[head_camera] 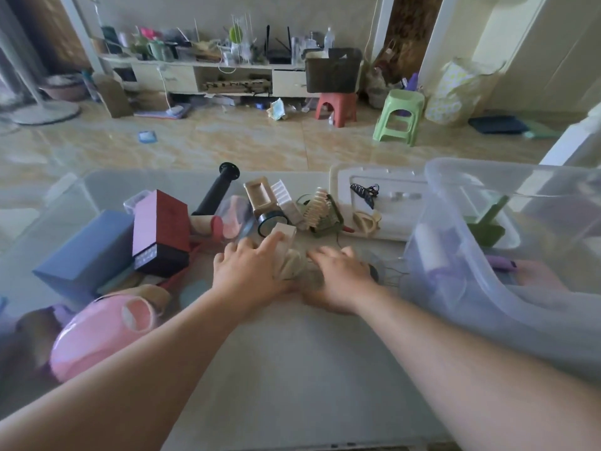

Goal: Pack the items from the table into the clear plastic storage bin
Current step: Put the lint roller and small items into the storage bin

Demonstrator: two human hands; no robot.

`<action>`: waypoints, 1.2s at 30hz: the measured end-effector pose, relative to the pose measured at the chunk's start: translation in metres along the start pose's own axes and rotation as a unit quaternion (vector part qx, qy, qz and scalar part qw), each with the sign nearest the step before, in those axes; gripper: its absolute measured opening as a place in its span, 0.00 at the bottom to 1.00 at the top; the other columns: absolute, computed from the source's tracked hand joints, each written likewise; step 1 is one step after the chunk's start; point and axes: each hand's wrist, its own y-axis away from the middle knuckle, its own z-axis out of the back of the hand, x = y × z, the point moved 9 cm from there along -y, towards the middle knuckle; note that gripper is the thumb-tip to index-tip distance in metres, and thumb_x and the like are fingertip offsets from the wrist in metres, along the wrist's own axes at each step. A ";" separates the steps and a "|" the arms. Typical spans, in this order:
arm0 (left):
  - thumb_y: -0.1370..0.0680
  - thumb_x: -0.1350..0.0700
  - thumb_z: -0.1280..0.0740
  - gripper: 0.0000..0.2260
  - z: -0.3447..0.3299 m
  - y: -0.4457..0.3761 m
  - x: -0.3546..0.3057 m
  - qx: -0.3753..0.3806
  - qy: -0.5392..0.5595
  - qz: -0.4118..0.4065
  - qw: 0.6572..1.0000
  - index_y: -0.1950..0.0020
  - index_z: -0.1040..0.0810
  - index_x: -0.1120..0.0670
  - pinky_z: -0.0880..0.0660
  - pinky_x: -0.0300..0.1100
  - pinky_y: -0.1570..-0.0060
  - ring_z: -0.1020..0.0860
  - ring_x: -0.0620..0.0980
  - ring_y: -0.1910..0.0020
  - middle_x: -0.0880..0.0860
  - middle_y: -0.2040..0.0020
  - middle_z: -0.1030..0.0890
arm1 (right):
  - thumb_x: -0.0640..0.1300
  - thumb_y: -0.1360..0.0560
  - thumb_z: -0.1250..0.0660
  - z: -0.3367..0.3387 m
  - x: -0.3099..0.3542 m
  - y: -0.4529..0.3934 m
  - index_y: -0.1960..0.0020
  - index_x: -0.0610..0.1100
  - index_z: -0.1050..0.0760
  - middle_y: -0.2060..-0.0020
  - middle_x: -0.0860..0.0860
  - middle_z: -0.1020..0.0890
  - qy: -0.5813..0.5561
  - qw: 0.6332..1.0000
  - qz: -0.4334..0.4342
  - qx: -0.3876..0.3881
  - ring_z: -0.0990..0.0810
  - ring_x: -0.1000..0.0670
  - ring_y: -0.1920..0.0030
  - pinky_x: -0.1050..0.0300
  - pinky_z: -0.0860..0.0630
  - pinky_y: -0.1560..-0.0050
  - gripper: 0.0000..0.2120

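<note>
Both my hands rest side by side on a beige bundle point(294, 263) in the middle of the table. My left hand point(250, 266) covers its left part, with one finger on a small pale box point(286, 231). My right hand point(340, 275) covers its right part, next to a thin wire piece point(388, 271). Motion blur hides how firmly the fingers grip. The clear plastic storage bin point(487, 281) lies tilted at the right, with a white roll point(431, 249), purple items and a green piece inside.
A blue box point(84, 252), a red-and-pink box point(162, 229), a pink round container point(100, 333), a black tube point(218, 190), a wooden toy point(263, 200) and combs crowd the table's left and back. The white bin lid point(393, 193) lies behind. Stools stand on the floor beyond.
</note>
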 end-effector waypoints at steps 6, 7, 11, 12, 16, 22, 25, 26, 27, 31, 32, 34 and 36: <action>0.36 0.38 0.20 0.44 -0.003 0.000 0.018 0.030 0.109 -0.012 0.994 0.24 0.35 0.44 0.28 0.48 0.40 0.25 0.61 0.36 0.58 0.34 0.26 | 0.73 0.39 0.26 -0.022 0.030 -0.013 0.18 0.57 0.62 0.23 0.50 0.30 -0.040 0.998 -0.018 0.035 0.39 0.38 0.24 0.40 0.29 0.31 0.64; 0.33 0.39 0.21 0.42 -0.001 0.003 0.018 0.027 0.111 -0.015 0.993 0.24 0.35 0.46 0.29 0.47 0.41 0.26 0.60 0.35 0.58 0.33 0.26 | 0.72 0.37 0.27 -0.021 0.033 -0.012 0.18 0.58 0.62 0.24 0.51 0.29 -0.040 0.999 -0.012 0.021 0.37 0.38 0.26 0.40 0.29 0.33 0.61; 0.22 0.45 0.29 0.26 0.021 0.021 0.023 -0.013 0.178 -0.003 0.984 0.26 0.31 0.47 0.29 0.47 0.46 0.23 0.61 0.39 0.58 0.36 0.21 | 0.67 0.34 0.27 0.005 0.044 0.004 0.19 0.62 0.53 0.29 0.50 0.26 -0.110 0.991 0.037 -0.073 0.30 0.41 0.31 0.44 0.28 0.35 0.52; 0.21 0.45 0.30 0.23 0.035 0.026 0.025 -0.036 0.202 0.010 0.979 0.27 0.30 0.45 0.26 0.47 0.47 0.21 0.60 0.43 0.57 0.38 0.20 | 0.65 0.34 0.25 0.018 0.049 0.012 0.20 0.62 0.50 0.32 0.51 0.27 -0.172 0.978 0.065 -0.096 0.27 0.47 0.32 0.51 0.27 0.36 0.51; 0.24 0.41 0.31 0.17 0.096 0.043 0.030 -0.108 0.391 0.076 0.911 0.36 0.24 0.41 0.18 0.53 0.52 0.16 0.54 0.54 0.51 0.50 0.16 | 0.66 0.34 0.21 0.087 0.064 0.059 0.20 0.62 0.46 0.34 0.53 0.28 -0.362 0.904 0.126 -0.190 0.25 0.56 0.36 0.53 0.23 0.37 0.51; 0.24 0.45 0.30 0.20 0.145 0.082 -0.073 -0.026 0.621 -0.016 0.783 0.37 0.26 0.54 0.20 0.49 0.60 0.17 0.56 0.60 0.61 0.50 0.15 | 0.58 0.34 0.20 0.206 0.045 0.145 0.23 0.59 0.37 0.35 0.54 0.25 -0.512 0.767 0.173 -0.347 0.18 0.52 0.40 0.49 0.17 0.44 0.44; 0.21 0.46 0.34 0.17 0.157 0.099 -0.132 -0.016 0.607 -0.052 0.793 0.39 0.28 0.56 0.21 0.47 0.62 0.18 0.55 0.60 0.63 0.47 0.19 | 0.61 0.35 0.23 0.249 0.015 0.188 0.36 0.59 0.30 0.39 0.58 0.23 -0.466 0.780 0.184 -0.375 0.21 0.51 0.38 0.47 0.19 0.41 0.31; 0.19 0.47 0.36 0.13 0.159 0.105 -0.151 -0.013 0.588 -0.058 0.807 0.42 0.29 0.55 0.22 0.46 0.64 0.19 0.55 0.61 0.61 0.50 0.20 | 0.62 0.34 0.24 0.258 0.001 0.200 0.38 0.62 0.31 0.40 0.60 0.23 -0.442 0.798 0.180 -0.369 0.21 0.50 0.38 0.44 0.19 0.40 0.29; 0.17 0.48 0.37 0.10 0.160 0.110 -0.171 -0.008 0.563 -0.068 0.824 0.45 0.30 0.54 0.22 0.46 0.64 0.19 0.54 0.62 0.59 0.53 0.20 | 0.64 0.34 0.25 0.265 -0.014 0.210 0.39 0.67 0.32 0.40 0.64 0.23 -0.421 0.818 0.175 -0.352 0.20 0.48 0.39 0.43 0.19 0.41 0.27; 0.16 0.47 0.39 0.10 0.146 0.119 -0.252 0.024 0.440 -0.127 0.889 0.46 0.29 0.53 0.23 0.46 0.63 0.21 0.51 0.63 0.55 0.57 0.16 | 0.63 0.33 0.28 0.274 -0.084 0.252 0.37 0.65 0.33 0.41 0.61 0.23 -0.367 0.875 0.164 -0.271 0.18 0.49 0.45 0.49 0.18 0.51 0.26; 0.17 0.44 0.39 0.11 0.139 0.118 -0.271 0.032 0.402 -0.145 0.903 0.46 0.28 0.52 0.22 0.47 0.63 0.20 0.51 0.63 0.53 0.58 0.16 | 0.63 0.33 0.29 0.274 -0.109 0.261 0.37 0.64 0.33 0.40 0.55 0.22 -0.357 0.885 0.145 -0.261 0.18 0.50 0.46 0.49 0.17 0.53 0.27; 0.19 0.40 0.41 0.15 0.126 0.116 -0.307 0.029 0.324 -0.179 0.929 0.47 0.28 0.51 0.21 0.50 0.58 0.19 0.54 0.60 0.51 0.59 0.15 | 0.65 0.34 0.30 0.279 -0.161 0.278 0.37 0.65 0.32 0.42 0.50 0.22 -0.316 0.901 0.091 -0.283 0.18 0.50 0.50 0.51 0.20 0.52 0.27; 0.18 0.41 0.40 0.14 0.111 0.112 -0.339 0.017 0.257 -0.220 0.941 0.44 0.29 0.51 0.21 0.47 0.60 0.19 0.52 0.60 0.50 0.58 0.17 | 0.67 0.32 0.34 0.285 -0.218 0.287 0.36 0.62 0.31 0.47 0.51 0.21 -0.254 0.914 0.005 -0.317 0.18 0.49 0.52 0.53 0.25 0.52 0.26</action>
